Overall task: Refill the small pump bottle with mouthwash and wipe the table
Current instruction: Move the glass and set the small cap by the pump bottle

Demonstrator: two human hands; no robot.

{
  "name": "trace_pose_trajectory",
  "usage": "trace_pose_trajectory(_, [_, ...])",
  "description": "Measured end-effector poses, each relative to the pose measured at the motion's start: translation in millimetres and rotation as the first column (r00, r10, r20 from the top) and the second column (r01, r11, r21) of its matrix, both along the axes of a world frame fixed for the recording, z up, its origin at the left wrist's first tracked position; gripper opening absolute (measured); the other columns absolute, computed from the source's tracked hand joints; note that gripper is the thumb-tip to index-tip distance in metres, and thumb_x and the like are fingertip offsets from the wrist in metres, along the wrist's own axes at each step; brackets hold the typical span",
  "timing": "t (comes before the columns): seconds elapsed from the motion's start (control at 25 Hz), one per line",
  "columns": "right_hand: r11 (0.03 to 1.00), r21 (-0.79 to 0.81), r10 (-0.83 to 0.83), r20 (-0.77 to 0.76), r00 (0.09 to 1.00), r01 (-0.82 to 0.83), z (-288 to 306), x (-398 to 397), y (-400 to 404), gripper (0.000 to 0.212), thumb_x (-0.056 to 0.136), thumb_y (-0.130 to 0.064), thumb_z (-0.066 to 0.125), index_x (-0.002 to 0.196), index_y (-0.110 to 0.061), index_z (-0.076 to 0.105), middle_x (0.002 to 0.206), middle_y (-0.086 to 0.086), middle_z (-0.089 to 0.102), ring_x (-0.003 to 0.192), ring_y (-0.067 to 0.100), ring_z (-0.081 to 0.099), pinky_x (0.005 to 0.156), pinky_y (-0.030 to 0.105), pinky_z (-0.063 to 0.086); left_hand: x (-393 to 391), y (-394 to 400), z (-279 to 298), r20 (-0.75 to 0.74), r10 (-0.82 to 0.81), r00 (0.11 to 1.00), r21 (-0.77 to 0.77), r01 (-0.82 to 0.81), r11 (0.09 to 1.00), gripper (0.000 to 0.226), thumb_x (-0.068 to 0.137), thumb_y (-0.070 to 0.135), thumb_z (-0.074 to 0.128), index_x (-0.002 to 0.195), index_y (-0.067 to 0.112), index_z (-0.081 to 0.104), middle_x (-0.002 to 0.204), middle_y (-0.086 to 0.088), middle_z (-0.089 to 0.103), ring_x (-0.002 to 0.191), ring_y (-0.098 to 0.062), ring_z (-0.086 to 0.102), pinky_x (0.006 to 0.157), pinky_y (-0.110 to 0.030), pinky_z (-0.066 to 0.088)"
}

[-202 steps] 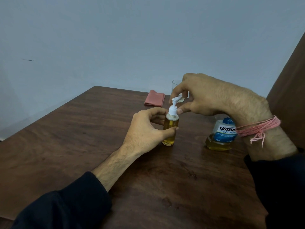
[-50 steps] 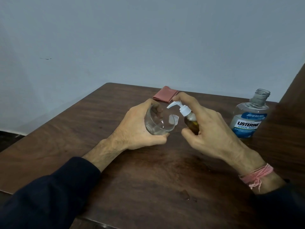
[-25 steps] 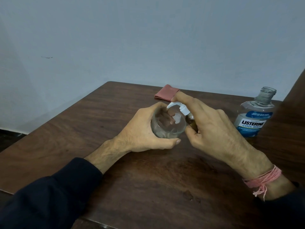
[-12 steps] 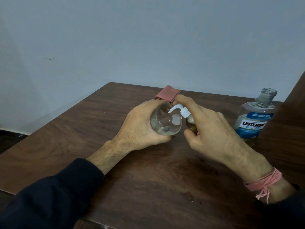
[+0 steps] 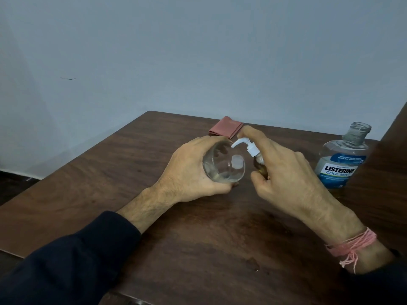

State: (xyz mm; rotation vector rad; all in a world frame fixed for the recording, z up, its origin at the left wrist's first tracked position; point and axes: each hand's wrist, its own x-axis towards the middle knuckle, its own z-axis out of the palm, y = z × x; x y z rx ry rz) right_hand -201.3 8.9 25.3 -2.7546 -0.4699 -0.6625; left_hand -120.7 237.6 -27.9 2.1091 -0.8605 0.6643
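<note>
So the left hand (image 5: 193,170) was wrapped round a clear glass (image 5: 223,165), tipped sideways at frame centre, mouth toward the pump bottle (image 5: 259,165). The right hand (image 5: 284,172) gripped that little bottle, index finger on top of the white pump head (image 5: 248,146), nozzle poking over the glass rim. The mouthwash bottle (image 5: 343,159) stood uncapped at the right, label reading LISTERINE COOL MINT, close to the bench's (image 5: 110,183) far edge. A folded pink cloth (image 5: 225,129) lay right at that back edge too. Plenty of bare wood on the left and lower middle.
</note>
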Motion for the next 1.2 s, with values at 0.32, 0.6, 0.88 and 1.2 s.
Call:
trace_pose_trajectory(0.32, [0.999, -0.017, -0.039, 0.029, 0.999, 0.039, 0, 1, -2, 0.093, 0.094, -0.019, 0.070, 0.159, -0.052, 0.013, 0.132, -0.007, 0.066, 0.088, 0.030, 0.074, 0.085, 0.047, 0.064, -6, 1, 5, -0.042, 0.027, 0.999, -0.016, -0.027, 0.999, 0.088, 0.064, 0.074, 0.101, 0.139, 0.038, 0.072, 0.125, 0.025, 0.079, 0.118, 0.001, 0.077, 0.103, -0.034, 0.066])
trace_pose_trajectory(0.6, [0.980, 0.197, 0.027, 0.070, 0.997, -0.040, -10, 7, -6, 0.092, 0.084, -0.011, 0.072, 0.154, -0.050, 0.027, 0.078, -0.018, 0.056, 0.063, 0.012, 0.064, 0.067, 0.042, 0.061, -9, 2, 7, -0.073, 0.039, 0.997, -0.042, -0.042, 0.998, 0.086, 0.065, 0.089, 0.094, 0.134, 0.044, 0.070, 0.117, 0.029, 0.082, 0.110, 0.009, 0.079, 0.099, -0.031, 0.069])
trace_pose_trajectory(0.88, [0.899, 0.406, 0.146, 0.070, 0.987, -0.162, -21, 12, -8, 0.095, 0.091, -0.031, 0.070, 0.155, -0.066, 0.008, 0.092, -0.012, 0.062, 0.077, 0.010, 0.072, 0.066, 0.040, 0.066, -12, 0, 6, -0.137, 0.039, 0.990, -0.046, -0.046, 0.998, 0.087, 0.061, 0.093, 0.092, 0.127, 0.040, 0.074, 0.111, 0.027, 0.084, 0.106, 0.008, 0.081, 0.098, -0.035, 0.070])
trace_pose_trajectory(1.2, [0.893, 0.410, 0.191, 0.025, 0.981, -0.184, -26, 20, -22, 0.083, 0.102, -0.031, 0.060, 0.153, -0.068, 0.006, 0.109, -0.009, 0.063, 0.090, 0.012, 0.073, 0.083, 0.034, 0.060, -19, 1, 11, -0.195, 0.159, 0.968, 0.011, -0.160, 0.987, 0.098, 0.052, 0.107, 0.081, 0.129, 0.049, 0.062, 0.108, 0.035, 0.081, 0.107, 0.009, 0.078, 0.101, -0.039, 0.066])
